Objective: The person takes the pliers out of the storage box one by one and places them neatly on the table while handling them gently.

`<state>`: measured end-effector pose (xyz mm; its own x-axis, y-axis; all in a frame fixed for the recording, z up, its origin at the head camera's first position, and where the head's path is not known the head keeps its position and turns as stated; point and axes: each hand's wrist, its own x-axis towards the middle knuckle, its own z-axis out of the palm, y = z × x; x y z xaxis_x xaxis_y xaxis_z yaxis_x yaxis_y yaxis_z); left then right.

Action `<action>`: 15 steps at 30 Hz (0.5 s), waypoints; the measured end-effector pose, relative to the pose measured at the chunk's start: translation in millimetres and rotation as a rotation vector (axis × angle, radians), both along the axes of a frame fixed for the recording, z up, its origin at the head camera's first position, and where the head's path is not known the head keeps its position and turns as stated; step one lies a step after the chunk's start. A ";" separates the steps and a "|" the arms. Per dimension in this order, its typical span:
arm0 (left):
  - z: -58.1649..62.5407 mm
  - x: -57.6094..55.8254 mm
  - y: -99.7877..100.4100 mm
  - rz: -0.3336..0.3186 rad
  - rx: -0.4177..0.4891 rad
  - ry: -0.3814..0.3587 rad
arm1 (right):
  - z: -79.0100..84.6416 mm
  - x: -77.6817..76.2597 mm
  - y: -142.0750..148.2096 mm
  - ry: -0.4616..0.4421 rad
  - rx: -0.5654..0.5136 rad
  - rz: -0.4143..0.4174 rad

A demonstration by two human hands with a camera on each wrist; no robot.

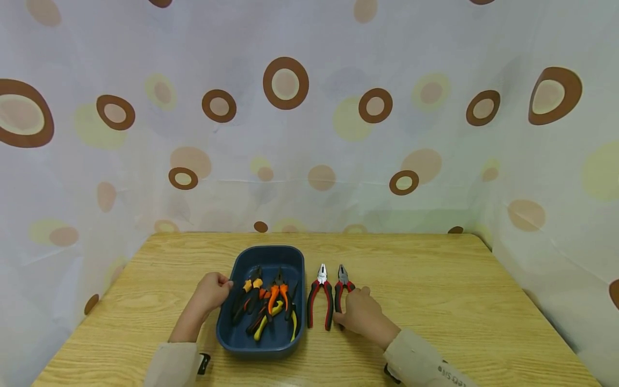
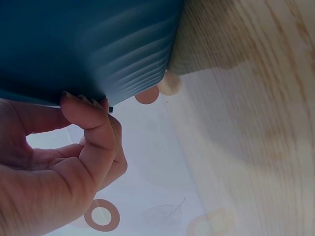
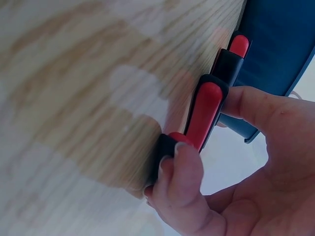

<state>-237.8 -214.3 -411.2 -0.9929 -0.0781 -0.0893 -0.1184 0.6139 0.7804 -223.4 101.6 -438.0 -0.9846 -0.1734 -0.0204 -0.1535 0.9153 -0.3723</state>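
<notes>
A dark blue plastic bin [image 1: 261, 353] stands on the wooden table. My left hand [image 1: 211, 293] is at its left side, thumb and fingertips pinching the rim, as the left wrist view shows with the bin's ribbed wall [image 2: 123, 54]. To the right of the bin lie two combination pliers with red-and-black handles, jaws pointing away. My right hand [image 1: 362, 313] holds the right-hand pliers [image 1: 343, 275] by the handles, thumb on one and fingers round the other. Beside them lie the other pliers [image 1: 313, 303], untouched, handles spread.
Inside the bin are several pliers in a heap, some with orange-and-black handles [image 1: 273, 301], others with yellow ones [image 1: 261, 327]. A patterned curtain [image 1: 319, 209] hangs behind the table and along both sides. Bare wood [image 1: 445, 301] extends right of the right hand.
</notes>
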 end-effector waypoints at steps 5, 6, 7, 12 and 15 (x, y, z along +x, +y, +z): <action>0.7 0.9 -0.1 0.002 -0.001 -0.003 | -0.2 -0.6 -1.0 -0.008 0.005 0.004; 0.9 1.0 -0.1 0.002 0.000 -0.002 | -0.1 -0.7 -1.3 -0.012 0.005 0.005; 1.1 1.1 0.0 0.002 0.000 -0.002 | 0.1 -0.8 -1.6 -0.018 0.003 0.004; 1.5 0.9 -0.1 -0.004 0.002 0.002 | 2.0 0.0 -2.1 -0.046 0.002 -0.003; 1.1 0.8 -0.4 -0.007 0.001 0.002 | 3.7 1.6 -2.2 -0.050 0.004 0.000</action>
